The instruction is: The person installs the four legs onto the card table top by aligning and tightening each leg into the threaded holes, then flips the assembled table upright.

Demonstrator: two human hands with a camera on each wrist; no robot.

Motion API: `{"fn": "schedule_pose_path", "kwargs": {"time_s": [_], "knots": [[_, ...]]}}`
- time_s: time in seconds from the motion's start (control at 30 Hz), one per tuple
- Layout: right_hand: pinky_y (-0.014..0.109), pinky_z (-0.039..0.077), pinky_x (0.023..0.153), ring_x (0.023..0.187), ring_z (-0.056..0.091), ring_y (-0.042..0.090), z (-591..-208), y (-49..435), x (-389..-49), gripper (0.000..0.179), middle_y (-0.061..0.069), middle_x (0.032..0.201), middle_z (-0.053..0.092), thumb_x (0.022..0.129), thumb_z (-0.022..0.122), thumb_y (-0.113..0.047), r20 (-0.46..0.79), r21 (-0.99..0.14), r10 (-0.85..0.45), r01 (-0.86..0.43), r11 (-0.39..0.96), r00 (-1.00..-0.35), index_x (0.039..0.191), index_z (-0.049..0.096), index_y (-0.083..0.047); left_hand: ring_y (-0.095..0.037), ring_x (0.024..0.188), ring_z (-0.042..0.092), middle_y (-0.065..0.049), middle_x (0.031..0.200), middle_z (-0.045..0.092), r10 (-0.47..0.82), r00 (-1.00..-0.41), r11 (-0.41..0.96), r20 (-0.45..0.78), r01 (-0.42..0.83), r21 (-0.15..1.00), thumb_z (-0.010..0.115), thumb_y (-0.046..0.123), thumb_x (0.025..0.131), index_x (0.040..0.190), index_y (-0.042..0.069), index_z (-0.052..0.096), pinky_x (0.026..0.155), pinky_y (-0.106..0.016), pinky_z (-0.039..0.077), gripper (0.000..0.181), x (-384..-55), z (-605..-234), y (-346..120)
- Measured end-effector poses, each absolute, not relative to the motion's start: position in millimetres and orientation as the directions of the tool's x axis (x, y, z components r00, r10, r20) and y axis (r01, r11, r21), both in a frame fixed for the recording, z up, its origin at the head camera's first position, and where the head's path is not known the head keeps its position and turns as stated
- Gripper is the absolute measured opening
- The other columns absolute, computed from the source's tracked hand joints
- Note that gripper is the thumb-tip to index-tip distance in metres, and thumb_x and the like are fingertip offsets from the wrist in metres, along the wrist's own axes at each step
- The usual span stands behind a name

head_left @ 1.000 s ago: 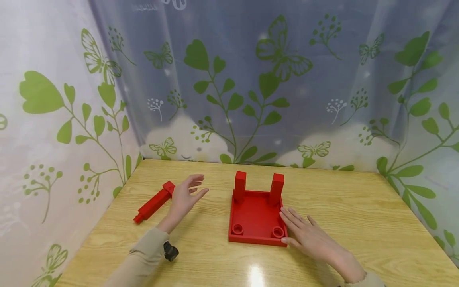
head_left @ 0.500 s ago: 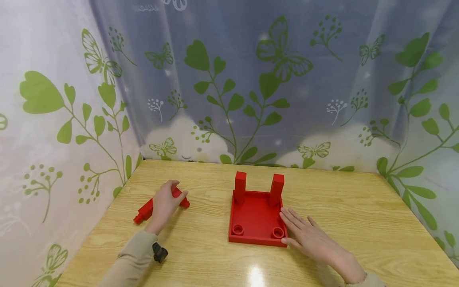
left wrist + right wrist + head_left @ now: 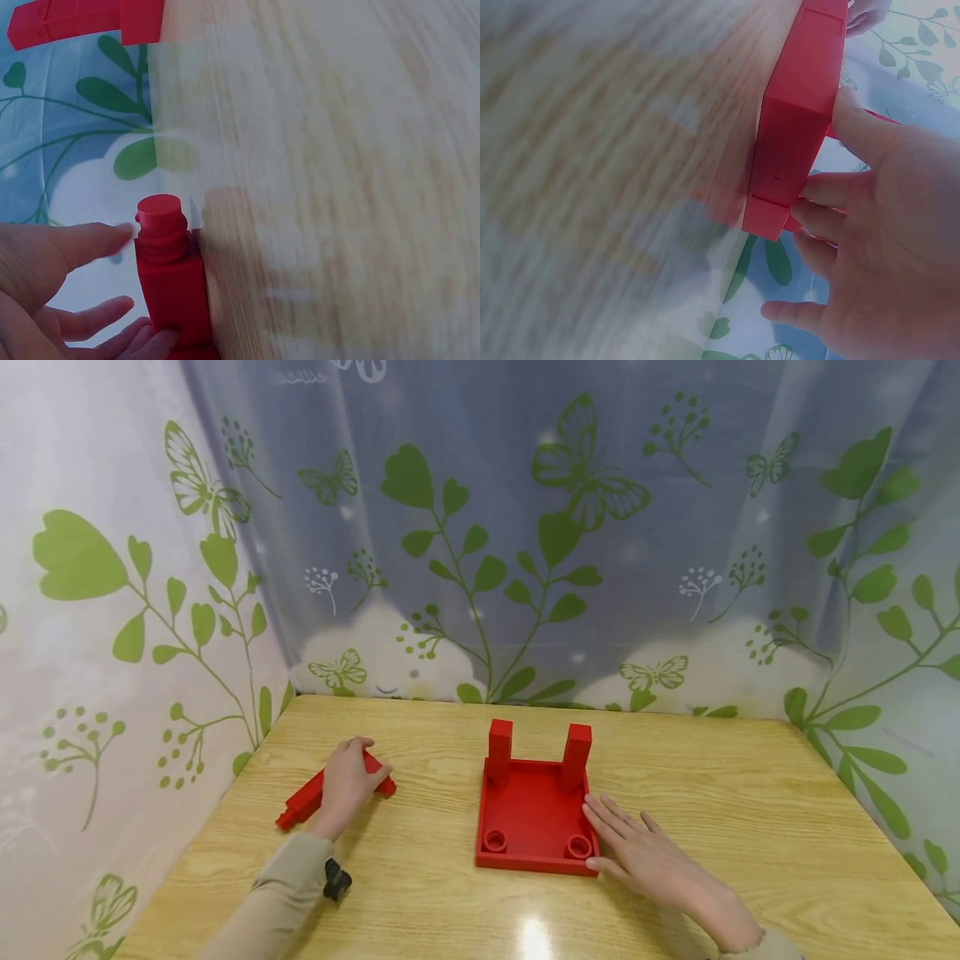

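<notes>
Lowered since a second ago, the left hand (image 3: pixel 345 785) curls round a red block (image 3: pixel 174 296) left of the red tray (image 3: pixel 532 814). Fingers extended, the right hand (image 3: pixel 652 864) touches the tray's right wall.

Wooden table (image 3: pixel 712 777), white glare (image 3: pixel 535 937) on top; bluish curtain (image 3: pixel 480 468) behind, leaf print (image 3: pixel 558 537).

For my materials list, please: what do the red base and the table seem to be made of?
Base: probably hard plastic, smooth satin, by its even colour and clean edges; painted wood remains possible. Table: wood or printed laminate, rather glossy; grain streaks and a bright reflection show.
</notes>
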State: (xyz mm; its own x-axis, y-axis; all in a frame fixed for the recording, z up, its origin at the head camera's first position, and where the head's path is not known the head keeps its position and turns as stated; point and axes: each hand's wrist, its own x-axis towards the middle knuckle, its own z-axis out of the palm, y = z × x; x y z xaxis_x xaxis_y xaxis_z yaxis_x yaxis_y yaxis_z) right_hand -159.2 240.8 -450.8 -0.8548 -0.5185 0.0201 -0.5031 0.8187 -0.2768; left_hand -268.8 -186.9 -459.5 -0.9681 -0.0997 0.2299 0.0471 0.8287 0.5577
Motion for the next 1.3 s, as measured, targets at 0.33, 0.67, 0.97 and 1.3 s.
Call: {"fn": "schedule_pose_path", "kwargs": {"time_s": [0.33,0.67,0.97,1.3], "knots": [[0.074,0.025,0.111,0.15,0.028,0.039,-450.8,241.0,-159.0,0.073,0.015,0.164,0.029,0.103,0.05,-0.051,0.021,-0.283,-0.514,-0.498,0.82,-0.858,0.157,0.036,-0.004,-0.043,0.104,0.059,-0.029,0.118,0.06,-0.083,-0.971,0.824,0.222,0.058,0.563,0.075,0.014,0.088,0.127,-0.006,0.06,0.088,-0.052,0.051,0.047,-274.8,-459.9,-186.6],[0.074,0.025,0.111,0.15,0.028,0.039,-450.7,240.5,-158.9,0.074,0.014,0.164,0.029,0.103,0.05,-0.052,0.013,-0.287,-0.516,-0.498,0.818,-0.856,0.157,0.035,-0.004,-0.039,0.12,0.055,-0.025,0.131,0.057,0.058,-0.985,0.742,0.163,0.152,0.653,0.071,0.0,0.085,0.137,-0.004,0.053,0.102,-0.053,0.048,0.054,-283.3,-464.9,-187.2],[0.074,0.026,0.111,0.15,0.028,0.038,-450.6,240.4,-158.5,0.073,0.014,0.164,0.029,0.103,0.051,-0.05,0.016,-0.286,-0.515,-0.498,0.819,-0.857,0.157,0.035,-0.004,-0.045,0.116,0.056,-0.032,0.129,0.051,0.002,-0.988,0.803,0.153,0.093,0.588,0.078,0.017,0.089,0.139,-0.009,0.048,0.096,-0.055,0.051,0.064,-291.2,-458.4,-184.5],[0.074,0.025,0.111,0.15,0.028,0.039,-448.0,240.2,-157.5,0.073,0.015,0.164,0.029,0.103,0.051,-0.05,0.01,-0.298,-0.513,-0.492,0.818,-0.858,0.157,0.035,-0.004,-0.042,0.106,0.062,-0.031,0.12,0.063,-0.008,-0.998,0.883,0.06,0.021,0.469,0.078,0.024,0.09,0.132,-0.015,0.053,0.091,-0.051,0.055,0.063,-307.1,-465.6,-177.0]]}}
